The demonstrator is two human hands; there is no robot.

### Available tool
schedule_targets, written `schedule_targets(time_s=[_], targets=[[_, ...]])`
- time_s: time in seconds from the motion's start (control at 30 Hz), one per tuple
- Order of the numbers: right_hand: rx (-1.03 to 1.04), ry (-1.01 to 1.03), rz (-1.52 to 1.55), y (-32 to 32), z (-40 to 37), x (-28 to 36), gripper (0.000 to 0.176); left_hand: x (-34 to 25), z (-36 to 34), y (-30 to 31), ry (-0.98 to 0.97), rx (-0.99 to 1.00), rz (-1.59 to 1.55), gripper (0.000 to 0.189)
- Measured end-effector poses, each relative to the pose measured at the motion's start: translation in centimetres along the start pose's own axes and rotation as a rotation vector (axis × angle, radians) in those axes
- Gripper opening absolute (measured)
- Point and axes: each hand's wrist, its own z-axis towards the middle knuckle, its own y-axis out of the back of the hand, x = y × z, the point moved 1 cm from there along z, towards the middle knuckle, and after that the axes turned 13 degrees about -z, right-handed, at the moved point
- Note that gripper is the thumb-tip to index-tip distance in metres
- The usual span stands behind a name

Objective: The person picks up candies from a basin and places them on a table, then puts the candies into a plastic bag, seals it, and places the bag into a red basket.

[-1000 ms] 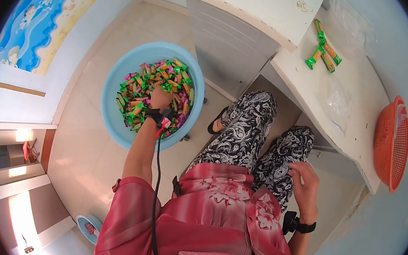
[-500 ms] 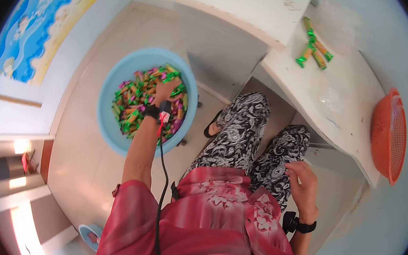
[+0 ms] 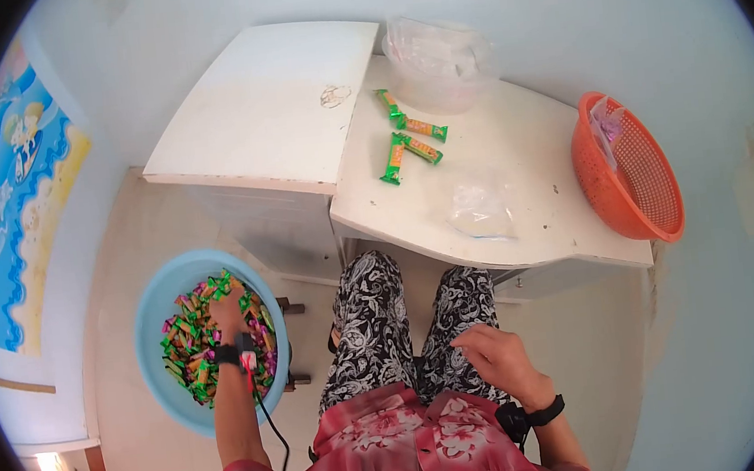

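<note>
A round blue tub (image 3: 158,365) stands low at my left, heaped with small wrapped candy bars (image 3: 190,349) in green, orange and purple. My left hand (image 3: 227,312) reaches down into the heap, its fingertips among the wrappers and partly hidden. Over my right thigh hovers my right hand (image 3: 501,362), fingers curled in and nothing visible in them. On the white desk ahead lie several green-and-orange wrapped bars (image 3: 421,129), the closest one pointing toward me. A clear plastic bag (image 3: 481,210) rests flat near the desk's front edge.
At the desk's right end an orange strainer basket (image 3: 604,186) leans tilted, with plastic packaging in it. A clear tub (image 3: 438,66) with bags stands at the back against the wall. The raised cabinet top (image 3: 247,112) borders the desk on the left.
My view has swung to the right and up, so the desk, clear tub and basket show more fully. My left hand stays in the blue tub; my right hand remains near my thigh.
</note>
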Motion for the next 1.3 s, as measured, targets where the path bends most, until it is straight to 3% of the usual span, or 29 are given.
schedule_targets(time_s=[0.2, 0.3, 0.47, 0.63, 0.83, 0.9, 1.0, 1.03, 1.13, 1.3], targets=[[-0.117, 0.170, -0.041, 1.6, 3.5, -0.4, 0.020, -7.3, -11.1, -3.4, -0.218, 0.084, -0.069, 0.029], [-0.236, 0.296, -0.211, 4.6, 8.2, 0.3, 0.021, -11.6, -17.0, -6.5, -0.188, 0.258, -0.090, 0.027], [-0.286, 0.358, -0.370, 7.5, 16.6, -0.6, 0.027, -13.9, -21.4, -9.8, -0.064, 0.483, -0.172, 0.024], [-0.209, 0.248, -0.632, 6.9, 23.9, -3.9, 0.031, -13.5, -23.5, -11.6, 0.023, 0.636, -0.220, 0.033], [0.000, 0.070, -0.729, 5.0, 28.2, -5.8, 0.029, -14.1, -26.7, -13.8, 0.191, 0.721, -0.242, 0.037], [-0.168, 0.318, -0.531, 3.9, 27.7, -6.4, 0.032, -14.6, -26.9, -13.8, -0.441, 1.051, 0.234, 0.037], [-0.328, 0.388, -0.394, 4.2, 25.6, -3.8, 0.034, -13.5, -26.6, -16.6, 0.259, 0.811, -0.212, 0.038], [-0.370, 0.387, -0.363, 4.8, 24.5, -3.1, 0.035, -13.4, -26.8, -17.0, 0.266, 0.823, -0.236, 0.039], [0.132, 0.112, 0.233, 5.6, 21.4, -0.7, 0.038, -13.5, -27.7, -18.7, 0.284, 0.894, -0.282, 0.042], [0.222, 0.000, 0.575, 5.5, 17.0, 1.6, 0.043, -12.3, -29.5, -22.4, 0.234, 1.032, -0.199, 0.044]])
